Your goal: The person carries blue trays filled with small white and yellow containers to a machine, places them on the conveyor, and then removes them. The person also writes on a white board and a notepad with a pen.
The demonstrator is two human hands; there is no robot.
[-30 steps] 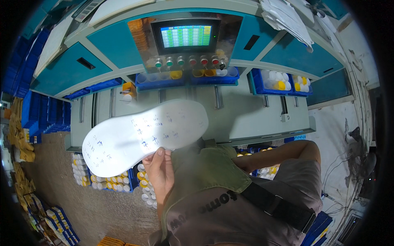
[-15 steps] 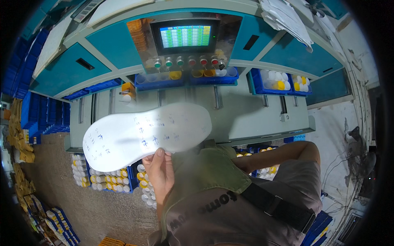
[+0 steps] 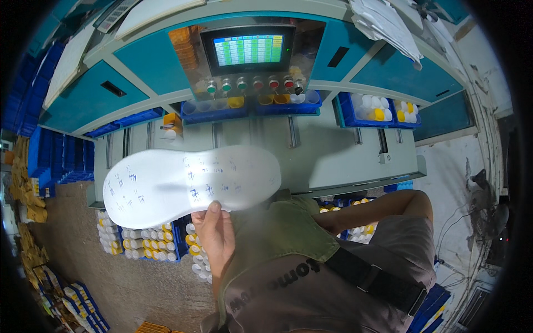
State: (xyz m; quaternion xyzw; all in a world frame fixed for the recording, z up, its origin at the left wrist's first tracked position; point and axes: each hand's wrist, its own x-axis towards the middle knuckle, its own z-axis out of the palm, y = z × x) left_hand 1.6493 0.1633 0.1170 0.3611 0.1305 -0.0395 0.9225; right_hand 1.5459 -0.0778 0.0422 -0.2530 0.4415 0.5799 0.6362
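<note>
My left hand (image 3: 215, 228) pinches the lower edge of a white sole-shaped sheet (image 3: 161, 180), with the thumb on top and the fingers underneath. Blue handwritten marks cover much of the sheet, which is held out level above the front of a machine's worktop. At my waist, my right hand (image 3: 328, 221) rests against or inside the green apron (image 3: 277, 227); its fingers are hidden, so what it holds, if anything, does not show.
Beyond the worktop (image 3: 355, 161) stands a teal machine with a lit screen (image 3: 249, 51) and a row of buttons. Blue bins (image 3: 355, 111) of white and yellow cups sit along it. More filled crates (image 3: 150, 244) are below the worktop. Blue crates (image 3: 61, 150) are stacked at left.
The white sole-shaped sheet has shifted slightly to the left and tilted a little in my left hand. My right hand stays at my waist.
</note>
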